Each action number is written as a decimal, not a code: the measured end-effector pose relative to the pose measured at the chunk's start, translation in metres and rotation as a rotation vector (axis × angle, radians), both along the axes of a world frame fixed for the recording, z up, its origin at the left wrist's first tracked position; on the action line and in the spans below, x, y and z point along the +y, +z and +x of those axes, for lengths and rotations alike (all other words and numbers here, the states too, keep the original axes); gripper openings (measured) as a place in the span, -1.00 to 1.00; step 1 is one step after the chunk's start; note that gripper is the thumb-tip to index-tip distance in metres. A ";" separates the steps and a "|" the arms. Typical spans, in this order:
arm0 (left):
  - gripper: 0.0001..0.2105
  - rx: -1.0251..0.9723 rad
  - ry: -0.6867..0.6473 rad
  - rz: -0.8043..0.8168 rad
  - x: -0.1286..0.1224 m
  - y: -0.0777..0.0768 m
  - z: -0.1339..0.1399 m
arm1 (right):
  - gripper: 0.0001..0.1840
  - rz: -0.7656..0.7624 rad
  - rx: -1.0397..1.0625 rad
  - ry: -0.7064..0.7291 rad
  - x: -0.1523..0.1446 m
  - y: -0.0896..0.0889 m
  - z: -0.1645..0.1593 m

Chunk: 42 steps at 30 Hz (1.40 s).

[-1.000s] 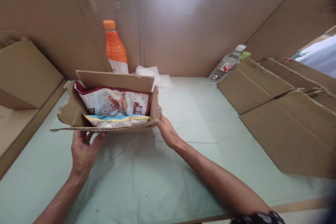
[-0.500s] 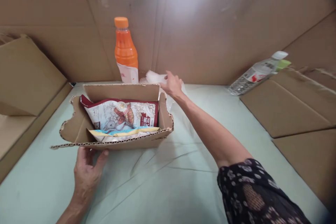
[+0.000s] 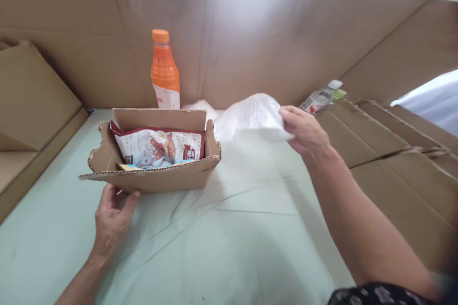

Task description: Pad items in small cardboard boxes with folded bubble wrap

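An open cardboard box (image 3: pixel 161 181) stands on the pale green cloth, left of the middle. Inside it are a dark-red and white printed food pouch (image 3: pixel 161 145) and, in front, a blue and yellow packet (image 3: pixel 168 165), mostly hidden by the front wall. My left hand (image 3: pixel 112 212) is curled against the lower front of the box, its thumb and fingers touching it. To the right of the box, my right hand (image 3: pixel 304 128) pinches one end of a sheet of translucent white bubble wrap (image 3: pixel 250 114). The sheet stretches back toward the far side of the box.
Behind the box stands an orange drink bottle (image 3: pixel 165 74). A clear plastic bottle (image 3: pixel 320 97) leans by the cardboard flaps (image 3: pixel 361 128) at the right. Another cardboard box (image 3: pixel 32 95) is at the left. A tall cardboard wall (image 3: pixel 243 43) closes off the back.
My right hand has moved to the right from behind the box, drawing the bubble wrap out with it. My left hand stays at the box front. The view has shifted somewhat.
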<state>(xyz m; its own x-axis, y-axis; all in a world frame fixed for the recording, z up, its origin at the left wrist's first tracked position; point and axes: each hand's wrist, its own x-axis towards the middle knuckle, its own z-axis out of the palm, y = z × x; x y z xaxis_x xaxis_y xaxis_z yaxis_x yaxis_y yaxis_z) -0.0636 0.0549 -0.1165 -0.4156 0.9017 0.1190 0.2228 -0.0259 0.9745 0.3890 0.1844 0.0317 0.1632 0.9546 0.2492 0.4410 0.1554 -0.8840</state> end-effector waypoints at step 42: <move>-0.48 0.343 -0.220 -0.055 -0.024 0.033 0.036 | -0.46 0.030 -0.906 0.363 -0.094 -0.093 -0.058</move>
